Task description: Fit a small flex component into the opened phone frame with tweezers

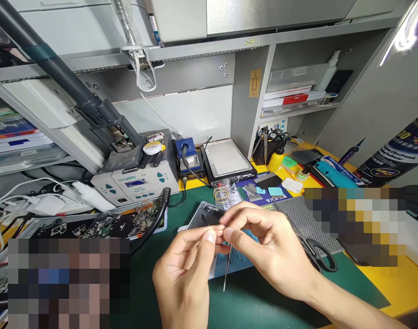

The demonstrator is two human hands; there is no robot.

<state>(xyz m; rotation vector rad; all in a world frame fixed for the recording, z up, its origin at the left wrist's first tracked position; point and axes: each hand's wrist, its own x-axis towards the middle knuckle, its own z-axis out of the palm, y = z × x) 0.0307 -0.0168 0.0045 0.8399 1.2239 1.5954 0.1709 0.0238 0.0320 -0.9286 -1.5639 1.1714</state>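
My left hand (pixel 191 265) and my right hand (pixel 264 242) meet fingertip to fingertip over the green mat, both closed in a pinch. Whatever sits between the fingertips is too small and covered to make out. A slim pointed metal tool (pixel 226 272) juts down from beneath the right fingers; I cannot tell whether that hand grips it. Behind the fingers lies an opened phone (pixel 202 217), partly hidden by them. A blue printed sheet or pad (pixel 214 268) shows below the hands.
A soldering station (pixel 133 185) stands at left, with a tray of circuit boards (pixel 116 224) before it. At the back is a flat heating plate (pixel 227 160). Black-handled scissors (pixel 320 256) lie right, near a perforated grey mat (pixel 308 214). A large spray can (pixel 394 151) stands far right.
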